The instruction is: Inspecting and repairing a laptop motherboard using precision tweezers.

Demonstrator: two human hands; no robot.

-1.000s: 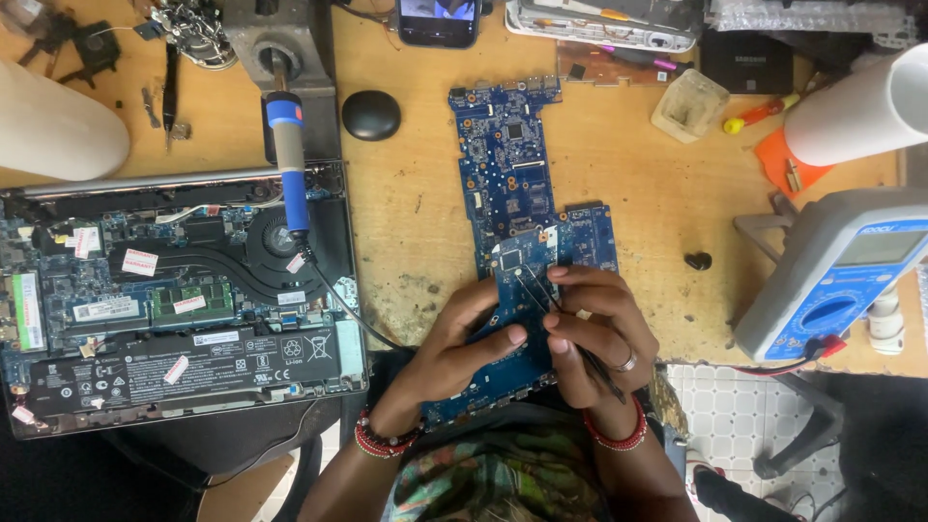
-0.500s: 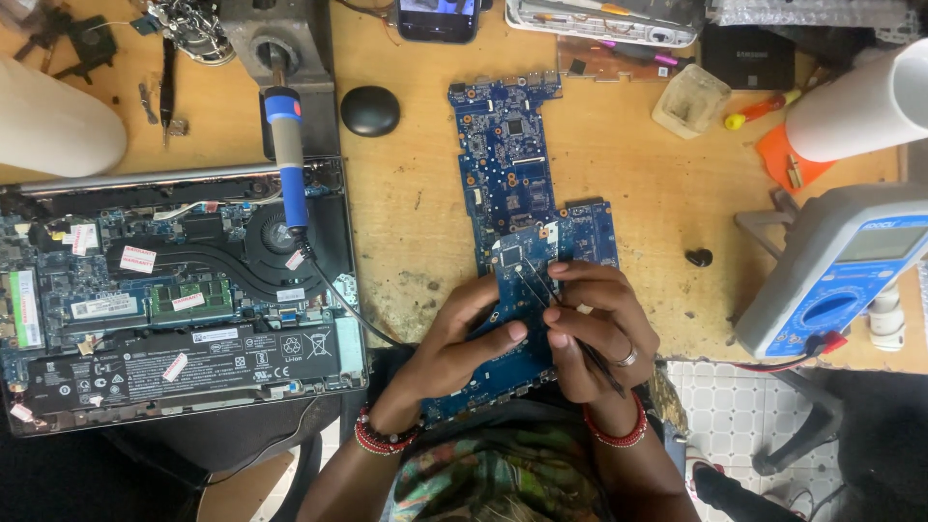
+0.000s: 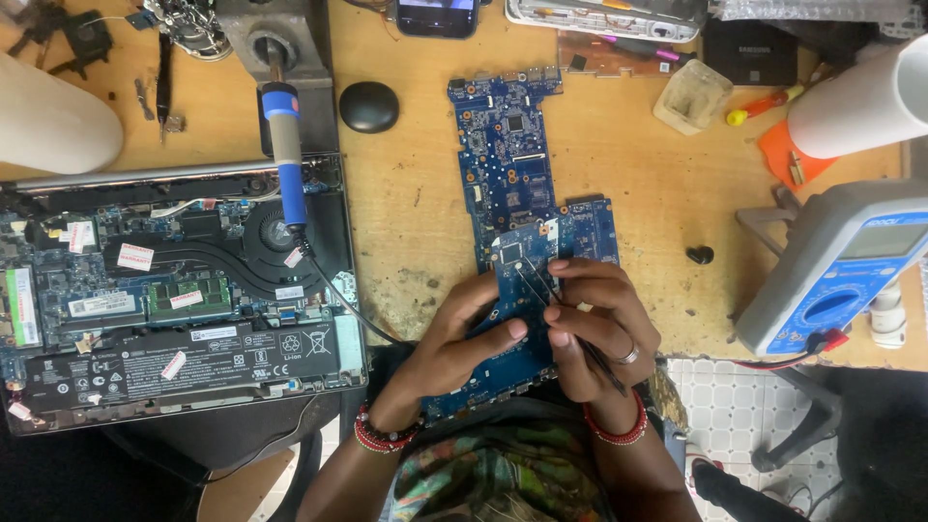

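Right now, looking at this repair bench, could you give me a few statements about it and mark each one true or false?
1. The right hand holds thin tweezers over the blue circuit board. True.
2. The left hand rests on the opened laptop. False: it is on the blue circuit board, beside the right hand.
3. A blue-handled soldering iron lies across the laptop's top edge. True.
4. The multimeter sits to the left of the laptop. False: it is at the far right of the wooden bench.
5. A ring shows on the right hand. True.
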